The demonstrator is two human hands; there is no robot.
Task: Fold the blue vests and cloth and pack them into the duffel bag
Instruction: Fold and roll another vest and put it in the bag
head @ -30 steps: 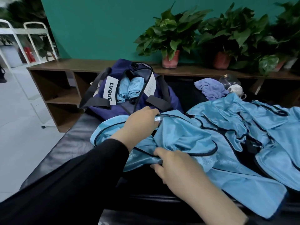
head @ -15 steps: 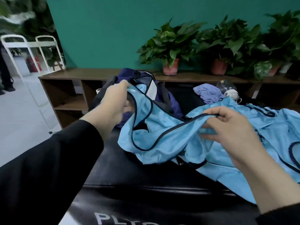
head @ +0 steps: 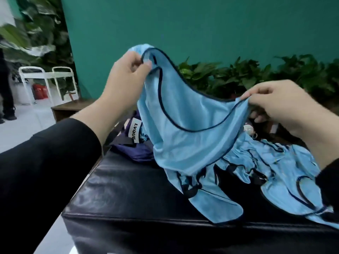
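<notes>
Both hands lift a blue vest [head: 185, 129] above the black tabletop [head: 128, 195]. Left hand [head: 126, 77] fingers pinch one shoulder strap; right hand [head: 282, 105] fingers clamp the other.

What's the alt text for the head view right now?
Two bare hands hold a light blue vest up by its dark-trimmed shoulders, left hand higher than right hand, above a black padded surface. More blue vests lie heaped at right; a purple duffel bag sits behind.
</notes>
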